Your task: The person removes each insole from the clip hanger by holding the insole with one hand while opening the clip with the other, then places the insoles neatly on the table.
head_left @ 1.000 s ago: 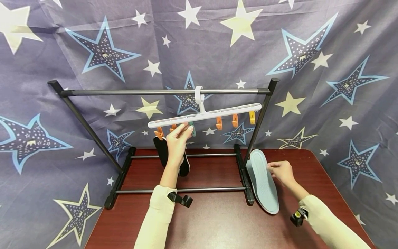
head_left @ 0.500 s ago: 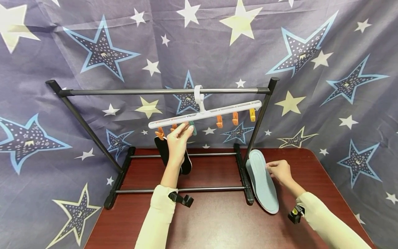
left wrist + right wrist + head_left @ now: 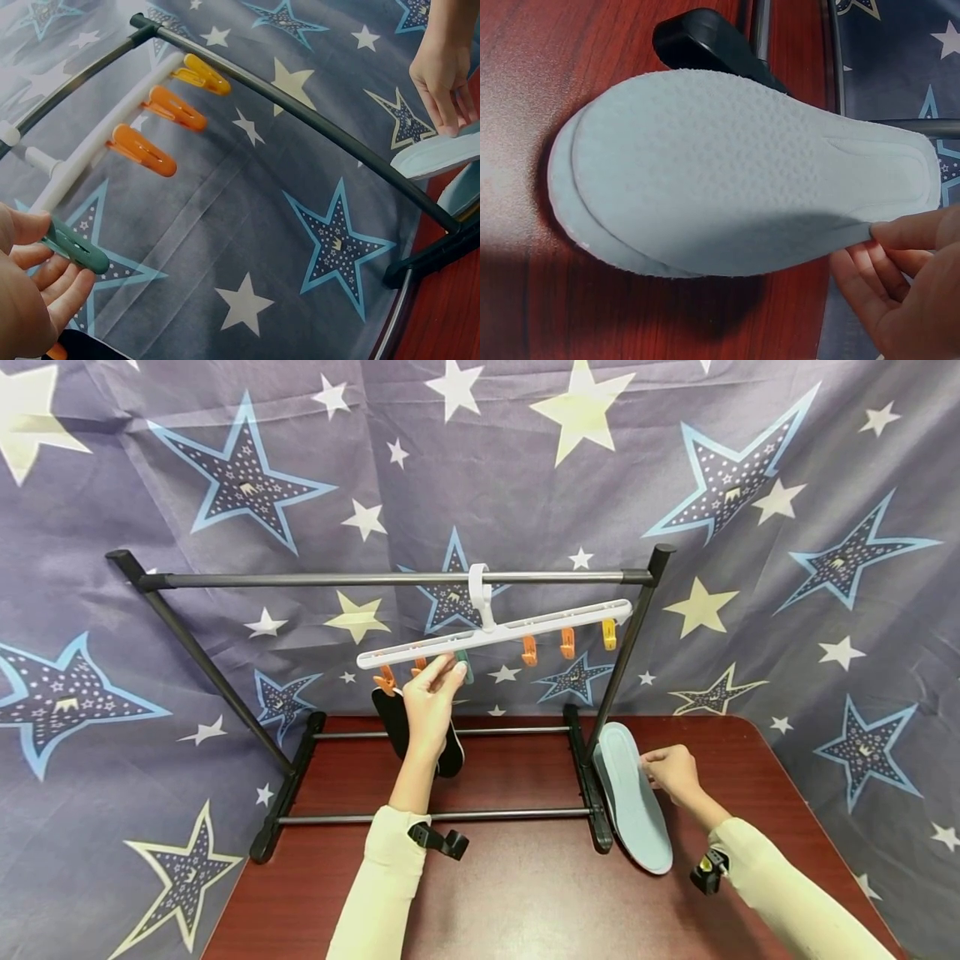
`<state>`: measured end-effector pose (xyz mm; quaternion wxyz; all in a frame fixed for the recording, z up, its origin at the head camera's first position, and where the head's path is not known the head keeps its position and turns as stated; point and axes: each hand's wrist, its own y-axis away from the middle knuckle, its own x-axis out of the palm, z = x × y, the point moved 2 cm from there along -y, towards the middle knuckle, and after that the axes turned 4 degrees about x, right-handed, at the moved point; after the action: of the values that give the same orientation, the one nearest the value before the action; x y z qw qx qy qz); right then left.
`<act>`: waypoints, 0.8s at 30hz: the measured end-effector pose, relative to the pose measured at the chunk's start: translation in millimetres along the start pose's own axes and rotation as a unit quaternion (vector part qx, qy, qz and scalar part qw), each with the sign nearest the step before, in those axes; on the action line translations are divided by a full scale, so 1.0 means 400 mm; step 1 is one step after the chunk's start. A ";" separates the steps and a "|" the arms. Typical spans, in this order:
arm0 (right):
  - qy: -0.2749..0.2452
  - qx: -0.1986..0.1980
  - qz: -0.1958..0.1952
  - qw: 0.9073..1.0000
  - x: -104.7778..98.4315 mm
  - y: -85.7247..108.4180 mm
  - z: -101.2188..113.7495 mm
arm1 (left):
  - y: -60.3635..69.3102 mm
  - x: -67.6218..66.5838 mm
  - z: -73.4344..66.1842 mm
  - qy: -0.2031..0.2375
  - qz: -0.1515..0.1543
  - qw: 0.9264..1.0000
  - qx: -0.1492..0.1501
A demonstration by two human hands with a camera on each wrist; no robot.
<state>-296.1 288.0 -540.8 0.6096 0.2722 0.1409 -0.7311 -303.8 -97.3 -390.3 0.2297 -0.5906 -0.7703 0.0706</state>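
My left hand [image 3: 429, 714] is raised to the white hanger [image 3: 525, 628], pinching a green clip [image 3: 79, 246] between thumb and fingers. The hanger hooks over the rack's top bar and tilts, its right end higher. Below its left part hang black insoles [image 3: 390, 718], partly hidden behind my left hand. At the right, my right hand [image 3: 675, 770] pinches the side edge of a light blue insole [image 3: 720, 165] near its heel. Under that one lies another light blue insole [image 3: 592, 232], slightly offset, on the table.
The black metal rack [image 3: 337, 581] stands on the red-brown table [image 3: 525, 885]; its right foot [image 3: 596, 818] is close beside the blue insoles. Orange clips [image 3: 154, 150] and a yellow clip [image 3: 204, 73] hang along the hanger's right part. A starry cloth [image 3: 525, 518] covers the wall behind.
The hanger's right end has risen slightly. My right hand has shifted a little to the left, still gripping the blue insole; my left hand stays at the green clip.
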 end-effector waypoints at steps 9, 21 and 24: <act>0.009 0.008 0.006 1.000 -0.001 0.001 0.005 | 0.001 0.001 -0.001 -0.008 -0.002 1.000 0.000; 0.017 0.015 0.011 1.000 0.004 -0.005 -0.005 | 0.003 0.006 0.001 -0.003 -0.006 1.000 -0.003; 0.016 0.017 0.012 1.000 0.006 -0.006 -0.005 | 0.003 0.006 0.000 -0.002 -0.006 1.000 -0.005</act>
<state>-298.4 287.8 -544.2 0.6112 0.2962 0.1349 -0.7214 -303.2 -94.6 -390.1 0.2258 -0.5872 -0.7745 0.0666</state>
